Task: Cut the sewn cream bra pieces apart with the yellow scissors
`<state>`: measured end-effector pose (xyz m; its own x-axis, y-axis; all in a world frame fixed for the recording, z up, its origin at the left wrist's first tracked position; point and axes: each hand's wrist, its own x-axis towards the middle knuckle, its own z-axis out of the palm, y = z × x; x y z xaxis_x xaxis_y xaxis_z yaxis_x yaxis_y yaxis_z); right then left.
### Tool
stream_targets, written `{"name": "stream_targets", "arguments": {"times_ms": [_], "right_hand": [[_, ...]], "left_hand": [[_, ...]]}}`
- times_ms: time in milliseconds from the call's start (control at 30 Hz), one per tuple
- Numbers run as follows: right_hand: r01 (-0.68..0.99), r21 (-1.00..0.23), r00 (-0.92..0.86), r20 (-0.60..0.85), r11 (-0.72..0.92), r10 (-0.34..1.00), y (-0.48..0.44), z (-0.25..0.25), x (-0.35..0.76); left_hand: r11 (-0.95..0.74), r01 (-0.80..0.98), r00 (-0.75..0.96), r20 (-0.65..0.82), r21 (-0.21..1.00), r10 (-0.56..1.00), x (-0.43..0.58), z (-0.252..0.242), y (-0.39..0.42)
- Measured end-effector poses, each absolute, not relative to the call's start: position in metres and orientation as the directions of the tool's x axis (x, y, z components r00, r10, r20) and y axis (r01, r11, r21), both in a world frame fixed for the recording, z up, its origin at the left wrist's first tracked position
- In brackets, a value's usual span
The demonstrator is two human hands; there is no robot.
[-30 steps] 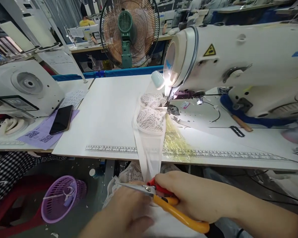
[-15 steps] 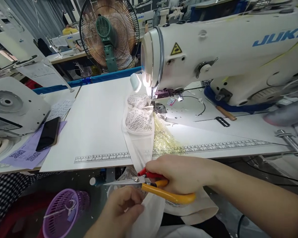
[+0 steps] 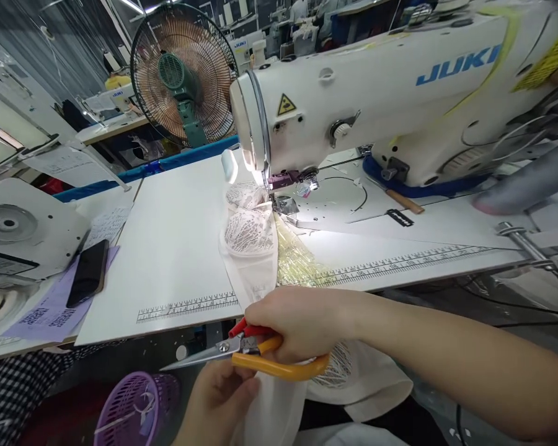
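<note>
My right hand (image 3: 302, 325) grips a pair of scissors (image 3: 283, 367) with orange and red handles, just in front of the table edge. The blades look closed and point left. Below the blades, my left hand (image 3: 221, 396) is closed on the white fabric of a lace bra (image 3: 251, 232); its exact grip is partly hidden. One end of the bra lies under the sewing machine's needle area, and the rest hangs over the edge toward my lap. A yellowish clear plastic sheet (image 3: 295, 254) lies beside the bra.
The sewing machine (image 3: 353, 93) fills the upper right, with a black blade (image 3: 400, 217) and a wooden-handled tool (image 3: 405, 201) on its bed. A phone (image 3: 88, 272) lies on purple paper at left. A purple basket (image 3: 125, 412) stands below; a fan (image 3: 183, 77) stands behind.
The view has shifted, so the machine and fan sit further left. My right hand and the scissors have moved left and slightly down, over my left hand. Both hands keep their hold.
</note>
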<state>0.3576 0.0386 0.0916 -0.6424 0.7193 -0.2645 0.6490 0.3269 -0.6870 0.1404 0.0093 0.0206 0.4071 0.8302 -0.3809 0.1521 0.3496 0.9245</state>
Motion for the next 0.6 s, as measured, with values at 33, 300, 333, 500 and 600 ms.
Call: {"name": "stream_targets", "arguments": {"times_ms": [33,300,333,500,600], "right_hand": [[0.65,-0.68,-0.647,-0.262,0.338,0.717,0.039,0.092,0.356],[0.631,-0.686,-0.675,-0.254,0.363,0.693,0.043,0.096,0.345],[0.635,-0.683,-0.676,-0.264,0.361,0.688,0.044,0.096,0.344],[0.671,-0.654,-0.658,-0.309,0.349,0.686,0.046,0.094,0.341],[0.665,-0.655,-0.66,-0.29,0.36,0.693,0.047,0.09,0.34]], "left_hand": [[0.357,0.148,0.399,-0.386,0.922,0.832,0.141,0.02,0.008],[0.267,-0.001,0.376,-0.247,0.964,0.893,0.159,0.027,-0.004],[0.285,-0.005,0.403,-0.259,0.958,0.878,0.159,0.028,-0.002],[0.415,-0.043,0.519,-0.335,0.909,0.786,0.153,0.018,0.008],[0.49,-0.106,0.534,-0.366,0.865,0.762,0.149,0.01,0.01]]}}
